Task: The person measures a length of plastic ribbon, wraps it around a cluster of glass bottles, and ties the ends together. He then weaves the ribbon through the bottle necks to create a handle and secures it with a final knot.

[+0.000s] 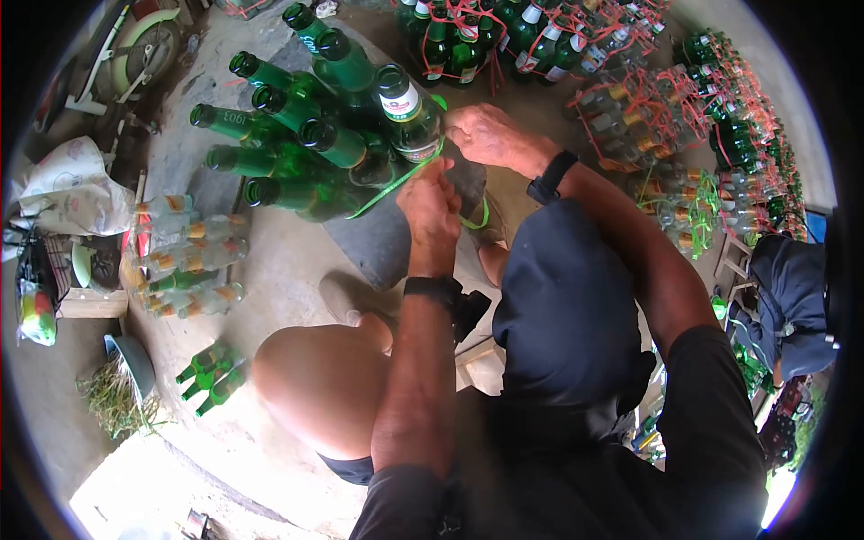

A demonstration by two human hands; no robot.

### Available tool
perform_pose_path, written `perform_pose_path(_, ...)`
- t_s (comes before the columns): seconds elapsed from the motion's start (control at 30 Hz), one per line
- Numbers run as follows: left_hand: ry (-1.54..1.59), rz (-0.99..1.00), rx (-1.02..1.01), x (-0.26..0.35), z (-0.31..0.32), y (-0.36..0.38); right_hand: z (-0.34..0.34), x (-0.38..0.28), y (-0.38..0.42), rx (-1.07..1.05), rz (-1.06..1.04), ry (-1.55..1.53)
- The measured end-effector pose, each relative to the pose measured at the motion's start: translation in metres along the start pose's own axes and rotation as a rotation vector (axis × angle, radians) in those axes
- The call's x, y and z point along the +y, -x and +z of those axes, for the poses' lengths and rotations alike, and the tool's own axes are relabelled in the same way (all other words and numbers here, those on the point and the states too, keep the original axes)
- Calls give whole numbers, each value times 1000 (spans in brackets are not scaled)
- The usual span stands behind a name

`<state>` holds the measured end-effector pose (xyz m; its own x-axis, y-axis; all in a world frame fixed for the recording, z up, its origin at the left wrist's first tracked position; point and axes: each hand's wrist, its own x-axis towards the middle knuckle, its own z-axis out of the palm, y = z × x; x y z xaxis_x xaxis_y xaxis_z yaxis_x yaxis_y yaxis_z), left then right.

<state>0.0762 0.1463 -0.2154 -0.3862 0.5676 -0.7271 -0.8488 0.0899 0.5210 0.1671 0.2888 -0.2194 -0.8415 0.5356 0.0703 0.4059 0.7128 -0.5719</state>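
Observation:
Several green glass bottles (337,67) stand upright in a tight cluster before me. A bright green plastic strap (393,186) runs along the near side of the cluster, and a loose length hangs below my hands. My left hand (430,202) is closed on the strap, close to the labelled bottle (405,112) at the cluster's right edge. Beside that same bottle, my right hand (495,137) has its fingers pinched together at the strap. The fingertips and the far side of the strap are partly hidden.
Clear bottles (193,247) stand at left, near a few green bottles (211,373). Bundles tied with red strap (463,40) fill the back and right. A wheel (148,54) is at far left. A dark bag or garment (792,297) hangs at right.

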Motion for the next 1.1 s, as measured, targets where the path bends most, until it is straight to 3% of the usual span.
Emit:
perform_pose_path(0.37,-27,72,-21,1,-3,7,-9,-9,-1,-81,38,-3)
perform_pose_path(0.53,-2,44,-35,-1,-6,4,0,-4,0,42,32,-18)
perform_pose_path(0.87,-21,21,-26,4,-5,5,3,9,-3,20,-57,-27)
perform_pose_path(1.1,-12,81,-22,3,-3,8,-4,2,-7,-41,78,-96)
